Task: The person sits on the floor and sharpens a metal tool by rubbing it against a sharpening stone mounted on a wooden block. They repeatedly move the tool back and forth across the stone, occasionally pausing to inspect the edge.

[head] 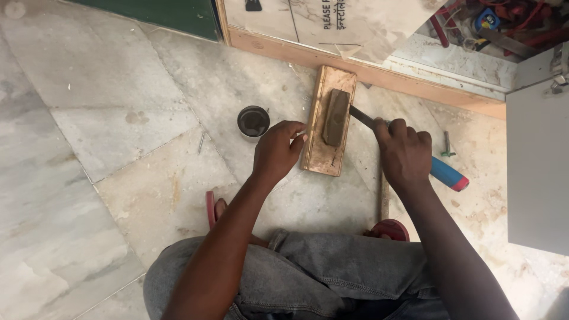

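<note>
A wooden block (320, 151) lies on the marble floor with a dark sharpening stone (336, 117) set in its top. My left hand (277, 149) rests against the block's left edge, fingers curled on it. My right hand (405, 153) grips a chisel with a blue and red handle (448, 175). Its dark blade (361, 117) reaches left and touches the right side of the stone.
A small round tin of dark liquid (253, 122) stands left of the block. A small metal screw-like piece (447, 144) lies on the floor at right. A wooden frame (379, 74) runs behind, a grey panel (538, 166) stands right. My knees and red sandals (389, 229) are below.
</note>
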